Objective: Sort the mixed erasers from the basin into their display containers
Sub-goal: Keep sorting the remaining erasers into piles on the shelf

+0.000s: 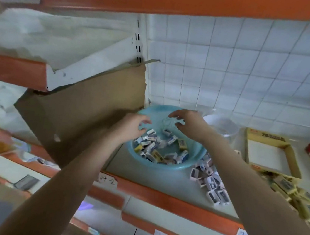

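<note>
A light blue basin (187,165) stands on the shelf and holds several mixed erasers (158,146), white-sleeved and yellow ones. My left hand (131,127) hovers over the basin's left rim with fingers loosely curled and nothing in them. My right hand (187,124) hangs above the basin's far side, fingers spread and bent downward, also holding nothing. A clear plastic jar (224,125) stands behind the basin on the right. A yellow cardboard display box (292,160) lies further right.
A pile of white erasers (210,181) lies on the shelf right of the basin, and yellow erasers (296,193) are heaped at the right edge. A brown cardboard sheet (84,117) leans at the left. An orange shelf edge (160,195) runs along the front.
</note>
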A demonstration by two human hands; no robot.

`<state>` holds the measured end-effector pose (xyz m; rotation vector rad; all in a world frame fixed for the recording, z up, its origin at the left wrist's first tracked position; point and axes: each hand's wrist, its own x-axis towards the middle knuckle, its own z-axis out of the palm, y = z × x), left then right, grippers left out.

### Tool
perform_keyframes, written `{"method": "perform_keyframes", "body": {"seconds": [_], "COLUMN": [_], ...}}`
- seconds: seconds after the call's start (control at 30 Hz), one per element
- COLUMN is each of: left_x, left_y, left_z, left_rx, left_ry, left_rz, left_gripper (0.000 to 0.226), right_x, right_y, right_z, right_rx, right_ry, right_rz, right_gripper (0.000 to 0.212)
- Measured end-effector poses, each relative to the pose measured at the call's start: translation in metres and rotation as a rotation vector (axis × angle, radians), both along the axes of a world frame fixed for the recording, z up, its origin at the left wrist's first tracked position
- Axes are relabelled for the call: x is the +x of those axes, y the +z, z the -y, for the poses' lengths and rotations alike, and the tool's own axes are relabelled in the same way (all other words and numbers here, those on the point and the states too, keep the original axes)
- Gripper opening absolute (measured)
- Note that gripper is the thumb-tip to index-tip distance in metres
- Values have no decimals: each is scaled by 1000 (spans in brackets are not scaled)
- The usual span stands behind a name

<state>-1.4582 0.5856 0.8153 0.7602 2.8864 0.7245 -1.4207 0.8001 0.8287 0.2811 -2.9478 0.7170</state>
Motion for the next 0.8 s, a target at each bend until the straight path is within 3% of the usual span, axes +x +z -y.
{"method": "perform_keyframes", "body": {"seconds": [0.2, 0.3, 0.43, 0.6, 0.8], "left_x": [-25, -27, -29, -33, -34], "left_y": [-6, -14, -23, -25, -12], "left_z": [-18, -27, -29, -26, -36], "left_rx": [-412, -550, -457, -304, -98], "left_ry": [-173, -208, -210, -227, -248], "left_rz": [22, -17, -73, 6, -59], "left_gripper": [35, 35, 28, 23, 19], "right_x": [-16, -16, -18, -19, -2], "right_y": [-16, -37, -44, -40, -12], "right_z": [19, 22, 20, 19, 4], "right_rx": [199, 289, 222, 203, -12], "right_ry": [32, 30, -80, -88, -151], "right_rz": [297, 330, 334, 297, 91], "right_gripper": [31, 29, 29, 27, 29]}}
